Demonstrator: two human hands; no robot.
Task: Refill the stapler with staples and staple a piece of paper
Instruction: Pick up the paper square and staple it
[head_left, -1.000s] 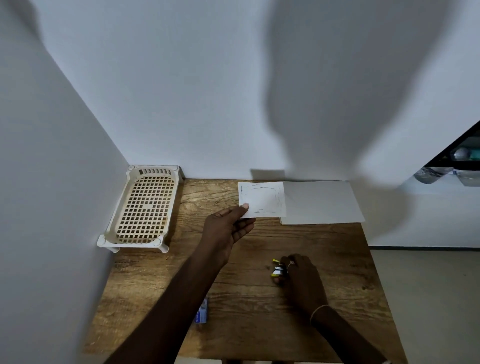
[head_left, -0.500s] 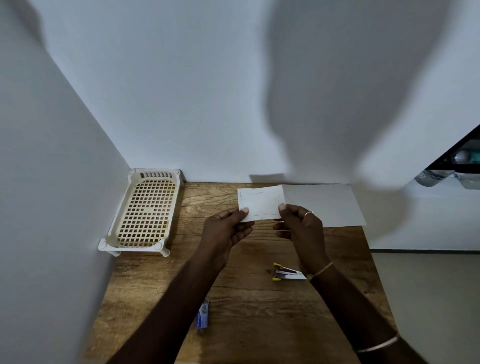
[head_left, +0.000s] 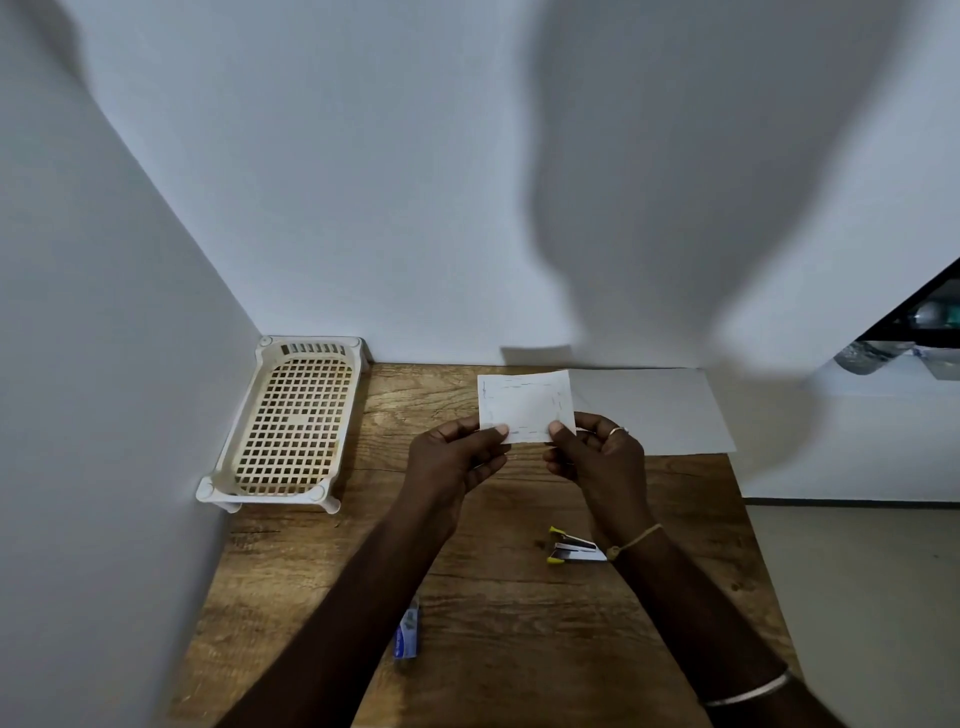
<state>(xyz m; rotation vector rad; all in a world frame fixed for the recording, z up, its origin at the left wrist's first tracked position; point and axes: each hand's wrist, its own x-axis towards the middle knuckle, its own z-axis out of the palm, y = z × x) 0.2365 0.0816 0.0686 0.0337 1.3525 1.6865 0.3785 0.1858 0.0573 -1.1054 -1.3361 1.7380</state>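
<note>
A small white piece of paper (head_left: 524, 402) with staples along its edges is held upright above the wooden table (head_left: 519, 623). My left hand (head_left: 452, 457) pinches its lower left edge and my right hand (head_left: 597, 457) pinches its lower right corner. The small yellow and silver stapler (head_left: 571, 546) lies on the table below my right wrist, untouched. A blue staple box (head_left: 407, 631) lies near the front, partly hidden by my left forearm.
A cream plastic lattice tray (head_left: 291, 421) stands at the back left against the wall. A larger white sheet (head_left: 654, 410) lies flat at the back right. Walls close the left and back sides; the table's right edge drops to the floor.
My right hand left the stapler on the table and rose to grip the paper's right side. The paper came slightly nearer and now sits between both hands.
</note>
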